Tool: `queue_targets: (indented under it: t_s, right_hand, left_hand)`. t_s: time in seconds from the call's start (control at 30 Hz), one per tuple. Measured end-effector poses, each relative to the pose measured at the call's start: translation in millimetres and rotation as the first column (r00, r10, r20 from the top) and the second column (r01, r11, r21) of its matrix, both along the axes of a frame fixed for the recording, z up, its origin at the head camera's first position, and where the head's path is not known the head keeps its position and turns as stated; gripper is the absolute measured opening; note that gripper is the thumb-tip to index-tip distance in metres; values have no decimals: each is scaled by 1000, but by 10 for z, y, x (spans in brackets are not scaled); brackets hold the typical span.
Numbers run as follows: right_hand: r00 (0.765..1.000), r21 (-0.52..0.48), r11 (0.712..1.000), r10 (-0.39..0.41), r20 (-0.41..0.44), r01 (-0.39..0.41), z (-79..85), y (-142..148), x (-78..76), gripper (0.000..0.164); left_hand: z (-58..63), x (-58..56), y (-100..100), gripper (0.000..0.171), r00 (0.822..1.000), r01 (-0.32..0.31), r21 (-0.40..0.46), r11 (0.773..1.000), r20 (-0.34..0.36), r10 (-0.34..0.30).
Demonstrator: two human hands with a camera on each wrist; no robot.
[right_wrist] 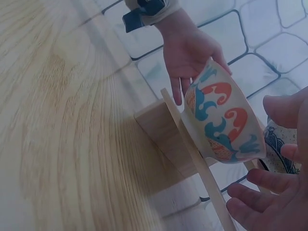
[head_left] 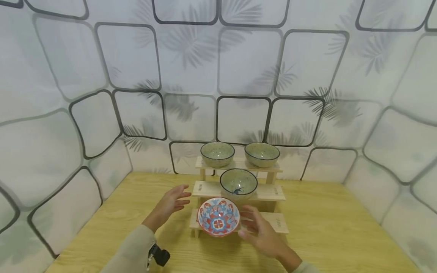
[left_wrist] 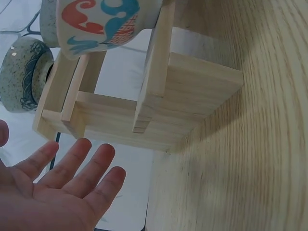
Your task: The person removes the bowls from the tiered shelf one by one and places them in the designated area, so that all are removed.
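A red-rimmed bowl with a red and blue flower pattern sits on the lowest step of a tiered wooden stand. My left hand hovers left of this bowl, apart from it, with its fingers spread and relaxed; the left wrist view shows its palm with nothing in it. On the other side, my right hand is close beside the bowl's right edge. In the right wrist view, its loosely bent fingers stand off the bowl's painted side.
A speckled green bowl stands on the middle step, behind the patterned one. Two similar bowls, one left and one right, occupy the top step. The stand rests on a wood-grain table, enclosed by patterned cloth walls.
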State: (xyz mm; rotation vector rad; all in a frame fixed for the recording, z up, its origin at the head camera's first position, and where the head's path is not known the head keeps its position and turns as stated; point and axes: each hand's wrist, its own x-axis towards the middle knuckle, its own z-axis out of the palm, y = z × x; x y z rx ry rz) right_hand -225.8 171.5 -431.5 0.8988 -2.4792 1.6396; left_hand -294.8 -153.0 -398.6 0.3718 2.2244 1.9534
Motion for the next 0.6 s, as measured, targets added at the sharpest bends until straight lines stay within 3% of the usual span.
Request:
queue_targets:
  t_s: [0.27,0.6]
  right_hand:
    - [1000,-9,1000,15,7,-15,13,-77,-17,61]
    - [997,-56,996,73,-7,-74,-30,-151,-12,63]
  left_hand:
    - [-35,-79,57,65,1000,4,-2,1000,-20,-4]
    - [-32,-40,102,57,1000,18,22,1000,-6,-18]
